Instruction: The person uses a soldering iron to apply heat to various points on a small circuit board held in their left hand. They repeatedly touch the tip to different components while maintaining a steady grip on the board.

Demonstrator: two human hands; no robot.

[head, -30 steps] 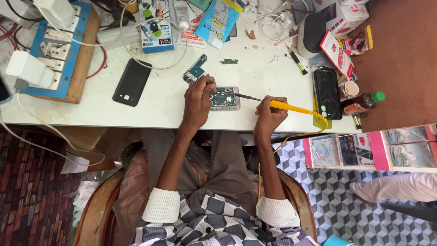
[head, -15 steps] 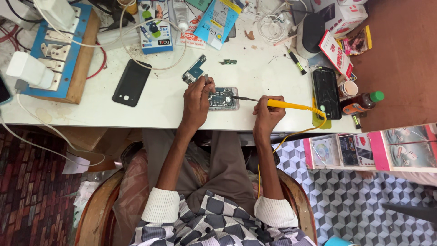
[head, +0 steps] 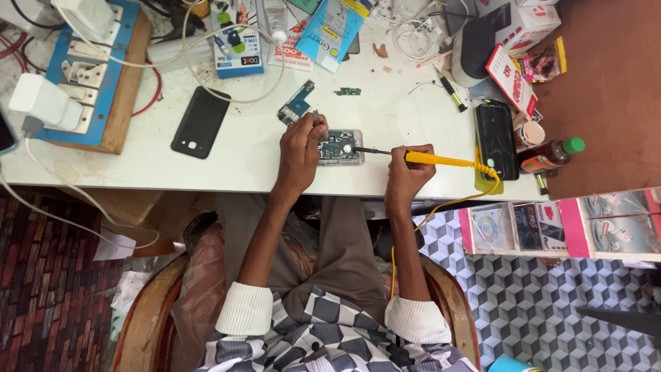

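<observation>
Our right hand (head: 406, 172) is closed around a yellow-handled soldering iron (head: 427, 158), its dark tip resting on the opened phone (head: 340, 147) that lies near the front edge of the white workbench (head: 385, 124). Our left hand (head: 300, 148) grips the phone's left side, fingers curled over its exposed circuit board. Doing this well likely means pinning the phone firmly and touching only one joint briefly. Just beyond lies a loose blue circuit board (head: 296, 103); a black phone back (head: 200, 122) lies to the left, another black phone (head: 497, 140) to the right.
</observation>
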